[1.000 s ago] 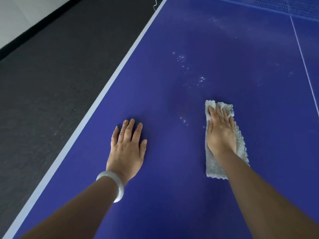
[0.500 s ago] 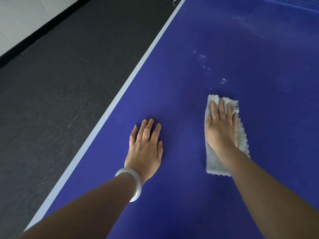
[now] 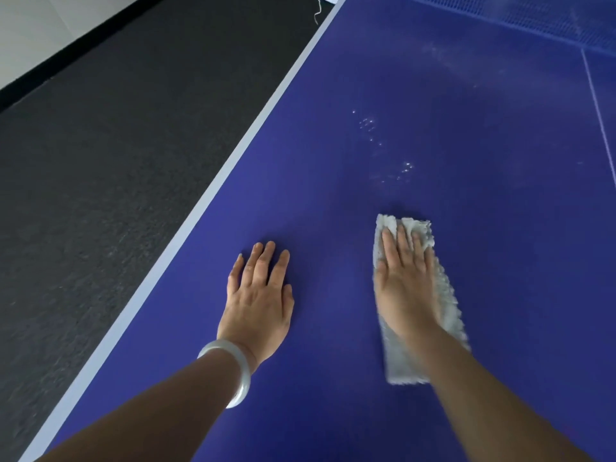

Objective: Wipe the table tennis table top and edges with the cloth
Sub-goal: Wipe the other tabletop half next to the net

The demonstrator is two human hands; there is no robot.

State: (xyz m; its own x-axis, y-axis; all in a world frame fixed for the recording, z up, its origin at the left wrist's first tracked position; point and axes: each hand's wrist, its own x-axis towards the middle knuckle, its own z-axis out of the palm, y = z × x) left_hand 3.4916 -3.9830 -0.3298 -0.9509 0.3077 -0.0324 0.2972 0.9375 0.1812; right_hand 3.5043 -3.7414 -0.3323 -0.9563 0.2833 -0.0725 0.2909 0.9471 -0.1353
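Risks first. The R hand [image 3: 405, 285] lay flat on the cloth [image 3: 398, 361], fingers straight, pressing rather than gripping. Only palm pressure pinned the fabric, so a fast push could've let it bunch, fold over or slip out from under, leaving streaks. Its far end looked lumped beneath the fingertips.

Water droplets [image 3: 366, 123] sat in 2 loose clusters above the cloth, centre-right of frame. A pass w/ too little overlap would prob. smear them, not lift them. A pale dusty patch [image 3: 440, 55] at upper right, near the net [image 3: 533, 21], meant a long reach. Leaning for it would load the L hand [image 3: 258, 301], which rested open, palm down, on the bare table top [image 3: 466, 111] at lower centre. On a damp slick surface it might slide.

The white edge stripe [image 3: 230, 161], running diagonally from top centre to lower left, seemed easy to miss. A sweep carried past it could drop the cloth onto the floor [image 3: 100, 161].

Materials:
- **Cloth:** pale grey, fluffy, microfibre-like, folded into a long rectangle w/ scalloped edges, lying on the table at lower right of centre.
- **Table top:** hard, smooth, deep blue, w/ a slight sheen.
- **Net:** blue mesh.
- **Floor:** dark, coarse carpet.
- **Bangle [image 3: 233, 371]:** smooth, pale and rounded, circling the L wrist.
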